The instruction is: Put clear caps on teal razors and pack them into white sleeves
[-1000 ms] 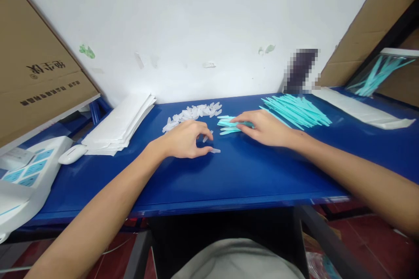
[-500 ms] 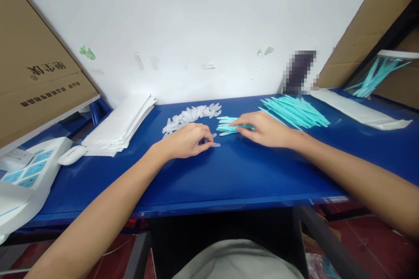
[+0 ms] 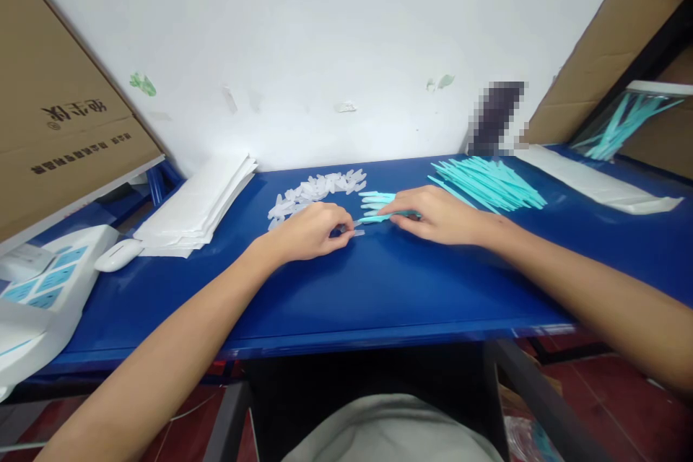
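Near the middle of the blue table, my left hand (image 3: 317, 232) is closed in a pinch on a small clear cap, whose tip (image 3: 359, 232) sticks out past the fingertips. Behind that hand lies a pile of translucent caps (image 3: 319, 188). My right hand (image 3: 436, 213) is closed on a turquoise stick (image 3: 375, 219), which points left toward the left fingertips. Several more turquoise sticks (image 3: 373, 199) lie just beyond it, partly hidden by the hand. A larger heap of turquoise sticks (image 3: 490, 184) rests behind my right wrist.
White paper sheets (image 3: 198, 206) are stacked at the left, beside a white rounded object (image 3: 119, 255) and a white device (image 3: 89, 260). A long white packet (image 3: 595, 184) lies at the right. Cardboard (image 3: 70, 101) stands at the left, and a clear container of sticks (image 3: 622, 126) at the right.
The stick at my right fingertips has shifted left, closer to my left fingertips. The cap tip in my left hand has moved slightly up. Both hands are otherwise nearly where they were.
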`<state>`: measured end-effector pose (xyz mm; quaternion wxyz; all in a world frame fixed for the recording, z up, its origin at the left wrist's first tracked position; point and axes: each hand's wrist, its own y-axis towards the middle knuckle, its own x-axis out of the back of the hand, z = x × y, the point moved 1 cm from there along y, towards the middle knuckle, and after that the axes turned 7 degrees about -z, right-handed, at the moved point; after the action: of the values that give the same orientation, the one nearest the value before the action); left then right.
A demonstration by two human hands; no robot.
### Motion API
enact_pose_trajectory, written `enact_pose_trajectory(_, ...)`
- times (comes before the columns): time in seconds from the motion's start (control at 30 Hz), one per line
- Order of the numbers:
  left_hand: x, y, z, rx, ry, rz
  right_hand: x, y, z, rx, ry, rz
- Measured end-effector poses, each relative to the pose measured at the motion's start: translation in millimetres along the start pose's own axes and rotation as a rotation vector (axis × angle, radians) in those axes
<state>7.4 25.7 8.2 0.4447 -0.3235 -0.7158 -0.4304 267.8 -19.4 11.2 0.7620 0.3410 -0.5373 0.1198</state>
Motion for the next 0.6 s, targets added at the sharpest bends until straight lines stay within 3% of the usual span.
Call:
enact_pose_trajectory(0.4,-6.7,1.1,5.7,-0.004,-0.046,-0.084,1.5,1.4,6.3,0.059,0.057,0.112)
enact_pose_trajectory(0.6,-8.5,0.8,4.2,0.093,-0.089,-0.099,0.9,1.5,5.4,0.084,0.06,0.131)
